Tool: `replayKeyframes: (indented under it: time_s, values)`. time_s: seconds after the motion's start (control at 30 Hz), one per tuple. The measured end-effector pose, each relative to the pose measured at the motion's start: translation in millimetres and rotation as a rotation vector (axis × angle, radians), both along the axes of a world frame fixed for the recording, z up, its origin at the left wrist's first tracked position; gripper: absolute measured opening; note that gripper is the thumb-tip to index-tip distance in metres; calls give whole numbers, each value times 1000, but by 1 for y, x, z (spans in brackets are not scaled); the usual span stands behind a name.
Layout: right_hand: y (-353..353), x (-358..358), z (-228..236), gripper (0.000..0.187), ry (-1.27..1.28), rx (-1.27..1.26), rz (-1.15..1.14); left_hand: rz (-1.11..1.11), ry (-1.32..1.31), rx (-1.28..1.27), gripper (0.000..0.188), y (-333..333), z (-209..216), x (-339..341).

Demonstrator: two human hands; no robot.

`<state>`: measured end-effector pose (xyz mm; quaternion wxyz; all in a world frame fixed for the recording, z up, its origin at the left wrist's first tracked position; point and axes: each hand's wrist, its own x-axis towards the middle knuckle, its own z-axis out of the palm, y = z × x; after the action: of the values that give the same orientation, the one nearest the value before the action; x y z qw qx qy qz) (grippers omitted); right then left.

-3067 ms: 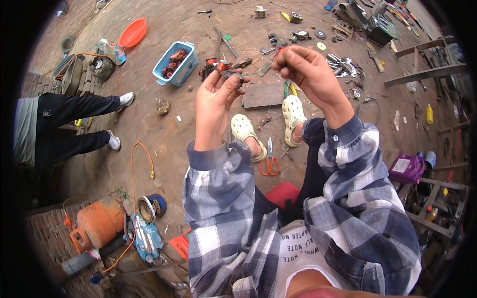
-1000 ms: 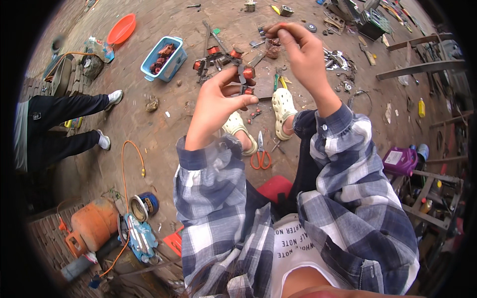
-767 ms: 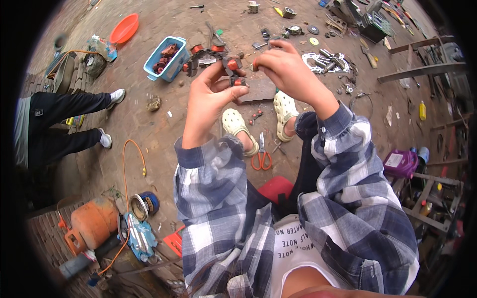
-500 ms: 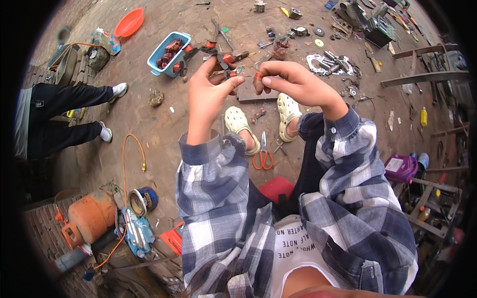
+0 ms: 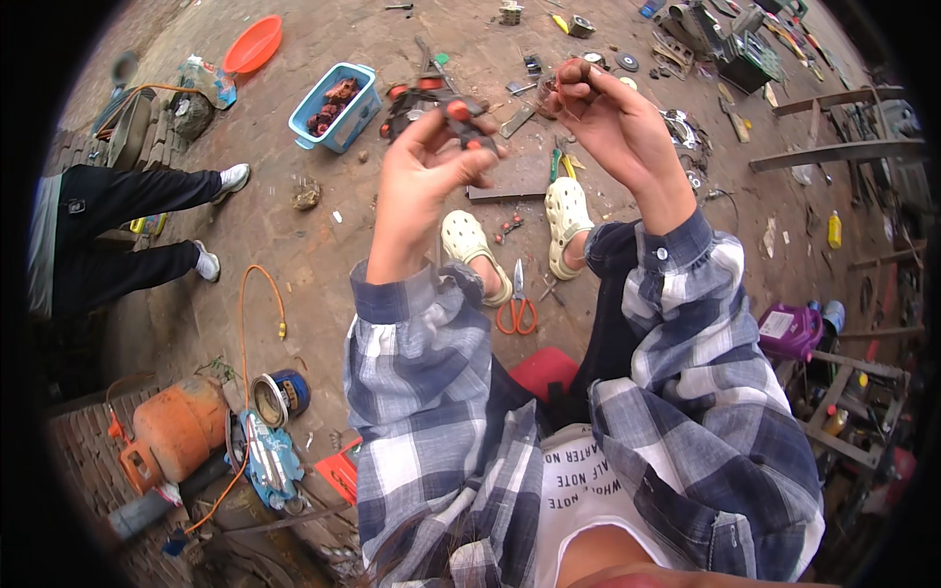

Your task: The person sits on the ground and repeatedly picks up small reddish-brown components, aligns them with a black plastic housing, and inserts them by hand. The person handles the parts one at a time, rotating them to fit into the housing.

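Now farther apart, seemingly mid-pull, with coils [image 5: 458, 110] pinched in left hand [image 5: 420, 178] and something red [image 5: 565, 72] apparently pinched in right hand [image 5: 625, 127], up-right.

A head-worn fisheye looks down on left hand [image 5: 429, 165] and right hand [image 5: 622, 125]

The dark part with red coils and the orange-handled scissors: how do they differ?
The dark part is up in the left hand; the scissors lie on the ground. The dark part branches, with several red coils; the scissors have silvery blades and orange loop handles. The dark part looks blurred; the scissors look clear. Both show some reddish-orange colour.
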<state>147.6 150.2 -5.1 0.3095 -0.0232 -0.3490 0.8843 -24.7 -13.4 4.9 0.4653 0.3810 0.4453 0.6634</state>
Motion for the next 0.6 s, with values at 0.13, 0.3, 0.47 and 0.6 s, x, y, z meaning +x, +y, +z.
replayKeyframes:
  time_s: [0.13,0.3,0.47,0.6]
  values:
    - [-27,-3,21,21,-138,341,40,272,-12,-88,39,5,-6,-5]
    - [-38,-12,23,21,-103,504,141,285,194,-213,42,10,-12,6]
    - [-41,-6,34,19,-263,699,123,205,215,-239,33,17,-10,27]
    - [-43,-1,35,17,-247,1072,251,-10,-146,-225,26,17,-22,15]
